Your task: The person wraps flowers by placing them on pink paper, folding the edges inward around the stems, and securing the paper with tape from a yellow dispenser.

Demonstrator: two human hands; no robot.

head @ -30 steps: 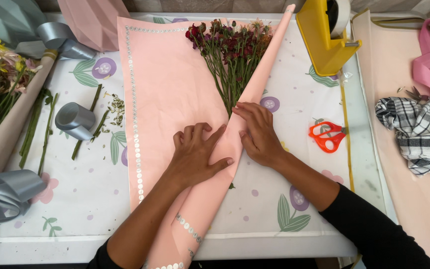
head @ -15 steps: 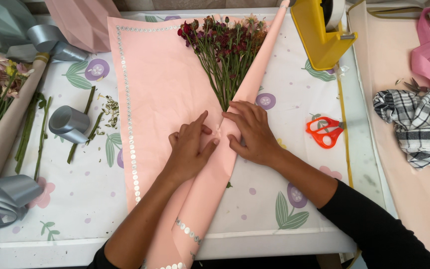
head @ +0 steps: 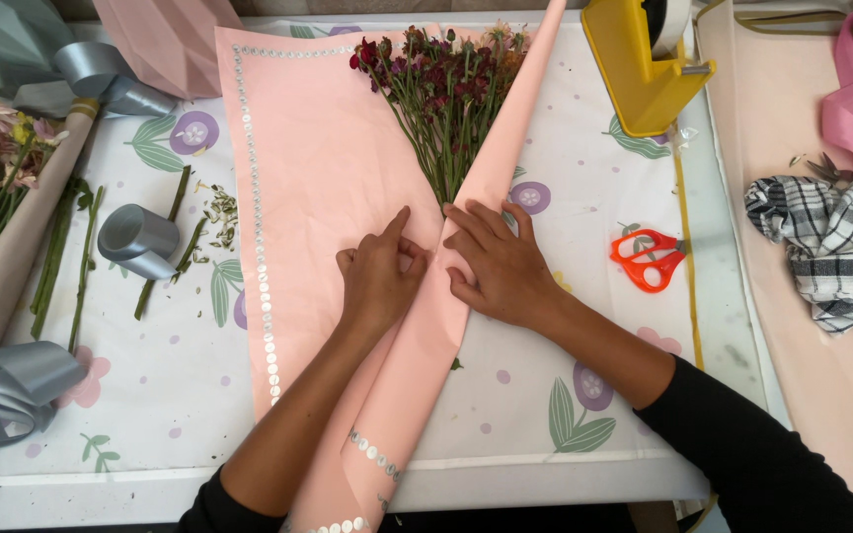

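Hands are both down on the pink wrapping paper [head: 328,178] in the middle of the flower-print table cover [head: 150,395]. Left hand [head: 379,281] has its fingers curled, pinching the paper's edge with the index finger pointing up. Right hand [head: 501,266] lies flat and spread, pressing the folded-over flap right beside it, not gripping anything. Dark red flower bunch [head: 441,84] sits inside the paper, stems running down to where the hands meet. Orange scissors [head: 649,259] lie near the right hand, yellow tape dispenser [head: 644,64] further up, grey ribbon roll [head: 138,240] off to the left.
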